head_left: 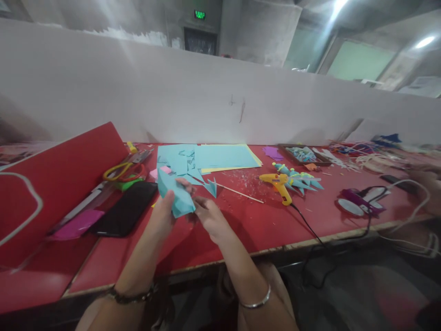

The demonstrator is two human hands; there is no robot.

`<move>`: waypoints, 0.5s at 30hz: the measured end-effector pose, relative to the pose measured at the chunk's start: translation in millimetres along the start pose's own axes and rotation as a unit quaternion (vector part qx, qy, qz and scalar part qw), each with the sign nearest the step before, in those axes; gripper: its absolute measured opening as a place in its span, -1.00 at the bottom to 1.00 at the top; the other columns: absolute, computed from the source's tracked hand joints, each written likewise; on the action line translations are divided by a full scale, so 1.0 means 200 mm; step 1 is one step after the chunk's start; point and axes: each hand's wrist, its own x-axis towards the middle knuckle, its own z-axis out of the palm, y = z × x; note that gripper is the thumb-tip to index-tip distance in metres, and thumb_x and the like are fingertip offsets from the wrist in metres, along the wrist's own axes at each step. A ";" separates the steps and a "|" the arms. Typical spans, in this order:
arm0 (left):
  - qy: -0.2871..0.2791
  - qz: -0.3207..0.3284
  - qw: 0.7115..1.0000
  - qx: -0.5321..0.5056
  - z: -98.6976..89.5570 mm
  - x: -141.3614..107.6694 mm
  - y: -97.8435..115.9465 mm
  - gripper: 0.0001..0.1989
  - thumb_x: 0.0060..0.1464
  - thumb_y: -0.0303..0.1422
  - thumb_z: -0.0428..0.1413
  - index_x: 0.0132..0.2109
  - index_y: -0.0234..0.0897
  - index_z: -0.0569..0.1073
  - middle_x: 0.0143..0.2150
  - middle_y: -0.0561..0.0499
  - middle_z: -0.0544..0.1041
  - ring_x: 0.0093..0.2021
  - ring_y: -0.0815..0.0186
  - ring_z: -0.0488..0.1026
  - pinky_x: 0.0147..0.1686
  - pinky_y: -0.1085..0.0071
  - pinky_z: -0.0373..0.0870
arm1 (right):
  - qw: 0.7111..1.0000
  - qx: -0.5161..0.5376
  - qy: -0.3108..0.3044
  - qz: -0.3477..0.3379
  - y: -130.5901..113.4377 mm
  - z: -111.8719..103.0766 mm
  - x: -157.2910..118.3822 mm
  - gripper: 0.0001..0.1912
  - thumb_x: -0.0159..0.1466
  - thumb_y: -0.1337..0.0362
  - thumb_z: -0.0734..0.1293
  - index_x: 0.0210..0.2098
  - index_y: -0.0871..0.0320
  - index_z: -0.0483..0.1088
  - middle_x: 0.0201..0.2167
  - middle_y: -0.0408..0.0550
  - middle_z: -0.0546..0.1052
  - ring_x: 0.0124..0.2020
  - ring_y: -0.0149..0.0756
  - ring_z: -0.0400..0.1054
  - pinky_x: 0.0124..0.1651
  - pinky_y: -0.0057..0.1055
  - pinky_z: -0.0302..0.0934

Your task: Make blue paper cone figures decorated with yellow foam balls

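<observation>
My left hand (pixel 167 210) is closed on a piece of folded light-blue paper (pixel 179 200), thumb on its near face. At the paper's lower right corner, the fingers of my right hand (pixel 209 216) pinch its edge. Just beyond my hands lie light-blue paper sheets (pixel 223 157) with a pale yellow sheet under them, and cut blue scraps (pixel 186 158) on the left. A small pointed blue paper piece (pixel 211 187) rests right of the held paper, near a thin wooden stick (pixel 241 193).
Right of my hands lie a yellow glue gun (pixel 280 185) with a black cord and blue paper cones (pixel 301 180). On the left are scissors (pixel 119 173), a black phone (pixel 127 210) and a pink packet (pixel 77 224). Another person's hand (pixel 422 179) shows at far right.
</observation>
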 end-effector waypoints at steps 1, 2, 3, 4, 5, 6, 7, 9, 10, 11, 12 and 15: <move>0.029 -0.003 0.999 -0.042 0.00 0.00 0.01 -0.54 -0.20 0.09 0.06 -0.34 -0.19 0.25 -0.45 0.09 0.30 -0.40 0.35 0.35 -0.44 0.43 0.37 | 0.999 -0.027 -0.018 0.003 0.00 0.00 0.01 -0.67 0.11 0.04 0.22 -0.58 0.17 0.23 -0.70 -0.21 0.31 -0.70 -0.51 0.13 -0.57 -0.51 0.05; 0.058 -0.008 0.995 -0.082 0.00 0.00 0.02 -0.54 -0.26 0.07 0.12 -0.38 -0.20 0.25 -0.49 0.13 0.26 -0.43 0.39 0.33 -0.42 0.46 0.37 | 0.998 -0.052 -0.025 0.005 0.00 -0.01 0.01 -0.68 0.13 0.05 0.20 -0.57 0.18 0.24 -0.68 -0.21 0.32 -0.68 -0.50 0.14 -0.54 -0.50 0.07; 0.087 -0.016 0.990 -0.114 0.00 0.00 0.04 -0.52 -0.33 0.06 0.17 -0.41 -0.21 0.25 -0.52 0.15 0.24 -0.45 0.41 0.32 -0.42 0.48 0.37 | 0.997 -0.074 -0.017 0.001 0.00 -0.02 0.01 -0.69 0.14 0.07 0.19 -0.54 0.18 0.25 -0.65 -0.20 0.33 -0.64 -0.49 0.17 -0.50 -0.49 0.10; 0.118 -0.027 0.984 -0.134 0.00 0.00 0.05 -0.50 -0.39 0.05 0.21 -0.43 -0.23 0.26 -0.54 0.16 0.23 -0.47 0.42 0.32 -0.43 0.49 0.37 | 0.995 -0.095 0.002 -0.011 -0.01 -0.03 0.01 -0.71 0.15 0.09 0.17 -0.50 0.19 0.27 -0.60 -0.18 0.35 -0.58 -0.47 0.21 -0.44 -0.48 0.13; 0.151 -0.038 0.978 -0.141 0.00 -0.01 0.05 -0.49 -0.43 0.04 0.23 -0.43 -0.24 0.28 -0.55 0.16 0.25 -0.48 0.43 0.32 -0.45 0.50 0.36 | 0.992 -0.116 0.024 -0.033 -0.02 -0.04 0.00 -0.73 0.16 0.10 0.17 -0.44 0.18 0.30 -0.52 -0.15 0.37 -0.49 -0.45 0.25 -0.37 -0.46 0.15; 0.182 -0.048 0.973 -0.137 0.00 -0.01 0.05 -0.48 -0.46 0.03 0.24 -0.44 -0.25 0.29 -0.55 0.16 0.27 -0.50 0.43 0.32 -0.48 0.52 0.35 | 0.988 -0.137 0.042 -0.063 -0.03 -0.05 -0.01 -0.75 0.15 0.11 0.19 -0.37 0.18 0.31 -0.43 -0.13 0.39 -0.40 -0.42 0.27 -0.30 -0.45 0.17; 0.207 -0.058 0.968 -0.126 0.00 -0.01 0.04 -0.49 -0.47 0.02 0.25 -0.45 -0.26 0.30 -0.55 0.16 0.29 -0.52 0.44 0.32 -0.52 0.54 0.33 | 0.981 -0.161 0.046 -0.095 -0.05 -0.06 -0.03 -0.74 0.12 0.12 0.24 -0.27 0.16 0.31 -0.32 -0.10 0.40 -0.30 -0.40 0.28 -0.23 -0.43 0.17; 0.241 -0.069 0.963 -0.097 0.00 -0.02 0.01 -0.52 -0.43 0.01 0.24 -0.47 -0.28 0.32 -0.55 0.14 0.34 -0.55 0.45 0.32 -0.59 0.56 0.30 | 0.968 -0.206 0.004 -0.145 -0.08 -0.07 -0.06 -0.52 0.01 0.15 0.35 -0.08 0.10 0.25 -0.14 -0.06 0.35 -0.23 -0.37 0.26 -0.20 -0.42 0.18; 0.251 -0.073 0.962 -0.080 0.00 -0.02 -0.01 -0.53 -0.39 0.01 0.22 -0.47 -0.28 0.33 -0.55 0.14 0.35 -0.58 0.46 0.32 -0.62 0.57 0.28 | 0.962 -0.222 -0.024 -0.158 -0.09 -0.07 -0.08 -0.45 -0.01 0.17 0.38 -0.03 0.07 0.21 -0.09 -0.05 0.32 -0.23 -0.37 0.25 -0.21 -0.41 0.19; 0.256 -0.081 0.961 -0.061 0.01 -0.02 -0.03 -0.54 -0.36 0.02 0.20 -0.46 -0.29 0.34 -0.56 0.14 0.36 -0.59 0.46 0.31 -0.63 0.57 0.26 | 0.956 -0.233 -0.040 -0.171 -0.10 -0.07 -0.09 -0.42 -0.02 0.19 0.38 -0.01 0.06 0.21 -0.07 -0.04 0.31 -0.23 -0.37 0.25 -0.22 -0.42 0.20; 0.258 -0.090 0.961 -0.038 0.02 -0.03 -0.04 -0.54 -0.33 0.02 0.19 -0.45 -0.30 0.35 -0.57 0.14 0.36 -0.61 0.46 0.30 -0.64 0.58 0.25 | 0.953 -0.239 -0.041 -0.183 -0.11 -0.07 -0.09 -0.46 -0.01 0.21 0.37 -0.02 0.06 0.22 -0.07 -0.04 0.31 -0.23 -0.37 0.26 -0.23 -0.42 0.20; 0.245 -0.133 0.960 0.009 0.04 -0.04 -0.05 -0.55 -0.33 -0.02 0.21 -0.39 -0.30 0.38 -0.57 0.14 0.40 -0.60 0.46 0.33 -0.61 0.58 0.28 | 0.950 -0.243 0.025 -0.194 -0.09 -0.08 -0.07 -0.73 0.09 0.27 0.27 -0.19 0.12 0.33 -0.25 -0.08 0.40 -0.34 -0.40 0.27 -0.30 -0.44 0.19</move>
